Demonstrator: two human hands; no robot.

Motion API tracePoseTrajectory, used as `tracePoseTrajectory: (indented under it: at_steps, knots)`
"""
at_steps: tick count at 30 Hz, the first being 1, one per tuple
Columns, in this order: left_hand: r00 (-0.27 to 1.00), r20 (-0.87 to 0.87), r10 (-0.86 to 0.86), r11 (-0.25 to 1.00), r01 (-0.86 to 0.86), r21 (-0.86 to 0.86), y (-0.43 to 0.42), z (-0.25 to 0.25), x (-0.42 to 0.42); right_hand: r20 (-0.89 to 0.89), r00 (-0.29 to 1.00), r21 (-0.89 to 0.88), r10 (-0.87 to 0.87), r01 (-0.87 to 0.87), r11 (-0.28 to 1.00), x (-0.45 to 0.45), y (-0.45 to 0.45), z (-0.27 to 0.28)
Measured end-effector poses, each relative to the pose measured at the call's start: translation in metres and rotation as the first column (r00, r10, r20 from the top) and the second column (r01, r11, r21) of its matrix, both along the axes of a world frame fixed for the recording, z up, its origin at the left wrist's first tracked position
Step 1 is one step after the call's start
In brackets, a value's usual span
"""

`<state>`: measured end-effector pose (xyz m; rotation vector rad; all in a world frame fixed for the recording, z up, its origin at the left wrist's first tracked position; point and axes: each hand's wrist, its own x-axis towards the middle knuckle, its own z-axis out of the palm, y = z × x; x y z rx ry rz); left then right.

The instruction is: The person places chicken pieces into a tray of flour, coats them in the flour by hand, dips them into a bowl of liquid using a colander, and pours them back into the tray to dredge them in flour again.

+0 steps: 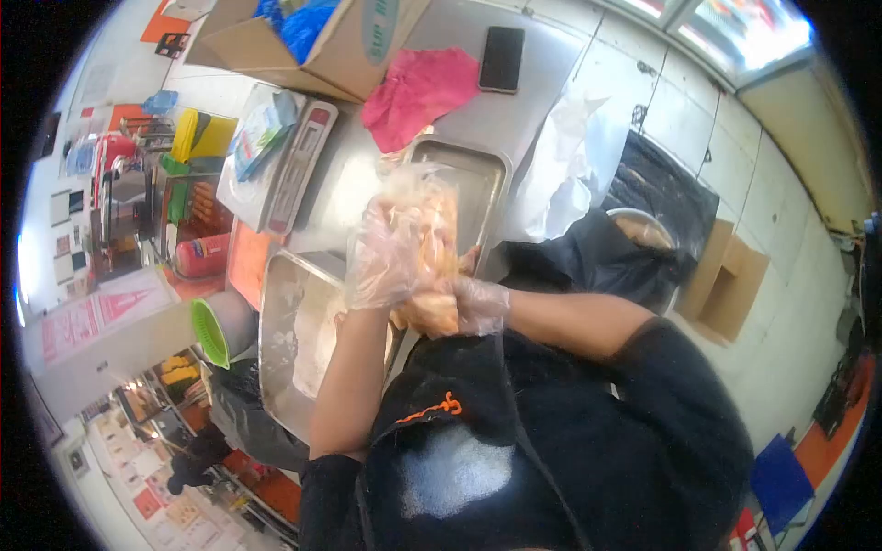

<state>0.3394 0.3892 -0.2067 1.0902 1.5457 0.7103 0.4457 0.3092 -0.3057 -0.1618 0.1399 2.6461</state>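
Note:
A clear plastic bag of pale orange-yellow food pieces [434, 241] is held upright in front of my chest. My left hand [378, 257], in a clear plastic glove, is wrapped round the bag's left side. Gloved as well, my right hand [480, 305] grips the bag low on its right side, with its fingers partly behind the bag. Beyond the bag lies a shallow metal tray [496, 174]. A larger metal tray [274, 340] with white powder sits to the left, partly behind my left forearm.
Along the metal table [441, 32] are a pink cloth [418, 96], a black phone [503, 60], a scale [299, 170] and a cardboard box [340, 55]. White plastic sheeting [556, 170] lies right of the tray. A bowl [643, 230] stands among black bags; a green-rimmed bucket [213, 332] is left.

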Motion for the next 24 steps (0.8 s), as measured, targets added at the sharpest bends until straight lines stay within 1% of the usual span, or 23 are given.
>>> tracePoseTrajectory:
  at_steps: [1, 2, 3, 4, 5, 7, 8, 9, 10, 11, 13, 14, 15, 16, 17, 18, 19, 21, 22, 23, 24]
  knots:
    - [0.998, -0.033, -0.050, 0.995, 0.047, -0.093, -0.001, -0.008, 0.000, -0.012, 1.000, -0.019, -0.011, 0.010, 1.000, 0.001, 0.006, -0.006]
    - [0.993, -0.063, -0.099, 0.979, 0.086, -0.184, -0.003, -0.013, -0.001, -0.018, 0.999, -0.131, -0.050, 0.047, 0.990, 0.001, 0.012, -0.011]
    - [0.992, -0.074, -0.106, 0.976, 0.090, -0.198, -0.004, -0.017, -0.004, -0.020, 0.996, -0.242, -0.087, 0.080, 0.967, 0.000, 0.021, -0.016]
    - [0.956, -0.146, -0.255, 0.967, 0.249, -0.056, -0.007, -0.020, -0.009, 0.047, 0.993, -0.179, -0.112, 0.119, 0.977, -0.008, 0.034, -0.025]
    - [0.893, -0.233, -0.385, 0.909, 0.410, 0.071, -0.010, -0.021, -0.011, 0.036, 0.993, -0.195, -0.116, 0.121, 0.973, -0.008, 0.043, -0.023]
    - [0.802, -0.365, -0.473, 0.872, 0.484, -0.066, -0.011, -0.013, 0.003, 0.099, 0.938, -0.269, -0.332, 0.346, 0.899, -0.005, 0.056, -0.011]
    - [0.824, -0.393, -0.408, 0.885, 0.463, 0.052, -0.012, -0.017, 0.011, 0.142, 0.898, -0.241, -0.417, 0.440, 0.865, -0.013, 0.061, -0.011]
    - [0.847, -0.411, -0.338, 0.884, 0.435, 0.170, -0.014, -0.020, 0.015, 0.143, 0.897, -0.258, -0.418, 0.442, 0.859, -0.014, 0.057, -0.009]
    - [0.757, -0.587, -0.288, 0.852, 0.483, 0.204, -0.011, -0.025, 0.016, 0.237, 0.895, -0.266, -0.378, 0.434, 0.861, -0.014, 0.052, -0.005]
    - [0.754, -0.588, -0.294, 0.854, 0.483, 0.194, -0.007, -0.026, 0.018, 0.267, 0.895, -0.240, -0.358, 0.421, 0.875, -0.023, 0.049, -0.017]
    - [0.503, -0.834, -0.226, 0.776, 0.610, 0.158, 0.001, -0.025, 0.023, 0.326, 0.890, -0.188, -0.318, 0.390, 0.901, -0.040, 0.043, -0.040]
    - [0.505, -0.844, -0.179, 0.748, 0.628, 0.217, 0.007, -0.030, 0.024, 0.402, 0.872, -0.233, -0.279, 0.393, 0.890, -0.034, 0.047, -0.022]
    - [0.501, -0.847, -0.181, 0.753, 0.624, 0.208, 0.013, -0.033, 0.025, 0.474, 0.849, -0.275, -0.233, 0.394, 0.877, -0.026, 0.053, -0.003]
    - [0.463, -0.869, -0.174, 0.726, 0.657, 0.204, 0.019, -0.035, 0.025, 0.491, 0.857, -0.343, -0.159, 0.358, 0.868, -0.018, 0.063, 0.012]
    - [0.425, -0.890, -0.165, 0.698, 0.688, 0.200, 0.023, -0.038, 0.025, 0.488, 0.860, -0.351, -0.148, 0.349, 0.869, -0.015, 0.067, 0.010]
    - [0.402, -0.906, -0.135, 0.666, 0.713, 0.217, 0.026, -0.041, 0.024, 0.457, 0.882, -0.313, -0.113, 0.278, 0.908, -0.011, 0.069, 0.007]
    - [0.403, -0.905, -0.136, 0.676, 0.706, 0.212, 0.030, -0.039, 0.025, 0.426, 0.902, -0.271, -0.074, 0.205, 0.941, -0.008, 0.070, 0.007]
    - [0.354, -0.914, -0.196, 0.772, 0.631, 0.078, 0.042, -0.032, 0.029, 0.548, 0.835, -0.404, 0.053, 0.208, 0.891, 0.006, 0.076, 0.027]
    - [0.328, -0.944, 0.034, 0.601, 0.748, 0.281, 0.047, -0.048, 0.015, 0.790, 0.609, 0.256, -0.076, -0.215, 0.942, 0.010, 0.070, -0.002]
    - [0.322, -0.946, 0.039, 0.618, 0.736, 0.276, 0.053, -0.051, 0.012, 0.800, 0.557, 0.466, -0.222, -0.343, 0.816, 0.021, 0.072, 0.003]
    - [0.379, -0.925, -0.030, 0.630, 0.725, 0.276, 0.060, -0.051, 0.008, 0.775, 0.496, 0.616, -0.391, -0.459, 0.640, 0.033, 0.074, 0.008]
